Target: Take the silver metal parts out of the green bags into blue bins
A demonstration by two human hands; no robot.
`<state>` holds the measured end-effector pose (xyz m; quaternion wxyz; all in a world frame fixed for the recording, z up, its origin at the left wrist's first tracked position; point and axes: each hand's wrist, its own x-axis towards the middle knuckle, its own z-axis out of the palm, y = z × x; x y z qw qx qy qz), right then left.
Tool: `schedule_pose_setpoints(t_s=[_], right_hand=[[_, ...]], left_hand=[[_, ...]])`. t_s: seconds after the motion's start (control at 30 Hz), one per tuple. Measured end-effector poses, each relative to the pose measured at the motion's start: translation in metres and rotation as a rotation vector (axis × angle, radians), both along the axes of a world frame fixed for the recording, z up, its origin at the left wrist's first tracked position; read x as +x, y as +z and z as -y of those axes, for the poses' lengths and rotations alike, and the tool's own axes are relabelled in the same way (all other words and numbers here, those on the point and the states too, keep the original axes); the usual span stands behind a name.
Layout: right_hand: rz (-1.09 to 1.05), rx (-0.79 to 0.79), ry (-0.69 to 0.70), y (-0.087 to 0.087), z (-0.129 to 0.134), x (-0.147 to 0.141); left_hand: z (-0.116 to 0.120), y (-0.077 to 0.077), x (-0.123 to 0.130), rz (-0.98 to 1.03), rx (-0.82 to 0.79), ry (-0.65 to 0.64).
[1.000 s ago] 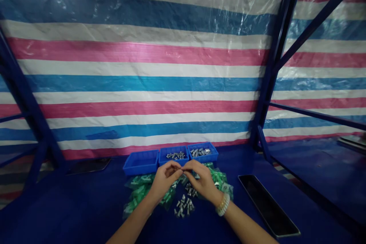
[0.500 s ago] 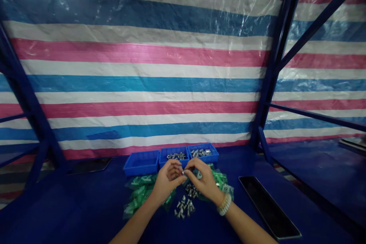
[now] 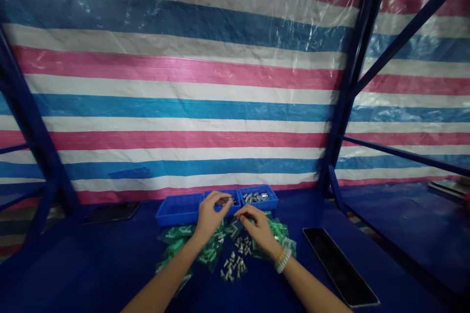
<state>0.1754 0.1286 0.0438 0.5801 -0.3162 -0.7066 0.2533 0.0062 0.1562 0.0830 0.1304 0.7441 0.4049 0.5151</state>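
your hands just split up: left hand (image 3: 212, 215) has gone to the middle bin (image 3: 235, 211), by the parts (image 3: 232, 201) in it, so looks like the two-handed bit is paused. right hand (image 3: 257, 231) hangs near the right bags (image 3: 279, 230). both hands' fingers are curled, can't tell if they're pinching anything. fittings (image 3: 231, 265) on the near tabletop (image 3: 223, 298): shiny, stubby metal. bin's blue plastic, bags thin, clear and green.
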Motion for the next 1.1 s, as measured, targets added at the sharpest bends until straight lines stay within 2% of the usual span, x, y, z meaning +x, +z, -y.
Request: schedule_pose_setpoints(t_s=[0.1, 0.17, 0.33, 0.4, 0.5, 0.67, 0.8, 0.93, 1.1], right_hand=[[-0.028, -0.015, -0.055, -0.005, -0.007, 0.004], [-0.033, -0.025, -0.077, -0.007, -0.01, 0.005], [-0.042, 0.003, -0.114, -0.007, -0.011, 0.006], [-0.045, 0.018, -0.116, -0.006, -0.01, 0.005], [-0.037, 0.023, -0.121, -0.006, -0.008, 0.005], [-0.033, 0.009, -0.133, -0.004, -0.007, 0.004], [-0.033, 0.023, -0.143, -0.001, -0.005, 0.005], [0.009, 0.084, -0.17, 0.003, 0.0, 0.003], [0.08, 0.199, -0.132, 0.007, 0.008, -0.002]], left_hand=[[-0.02, 0.004, -0.001, -0.151, -0.039, 0.14], [-0.019, -0.001, -0.002, -0.254, -0.071, 0.153], [0.017, -0.024, 0.001, -0.559, -0.188, -0.145], [0.026, -0.031, 0.004, -0.611, -0.204, -0.188], [0.026, -0.039, 0.006, -0.618, -0.219, -0.213], [0.019, -0.042, 0.004, -0.481, -0.228, -0.237], [0.019, -0.032, -0.003, -0.16, -0.261, -0.211], [0.017, -0.023, -0.01, 0.154, -0.347, -0.253], [0.018, -0.021, -0.012, 0.219, -0.284, -0.286]])
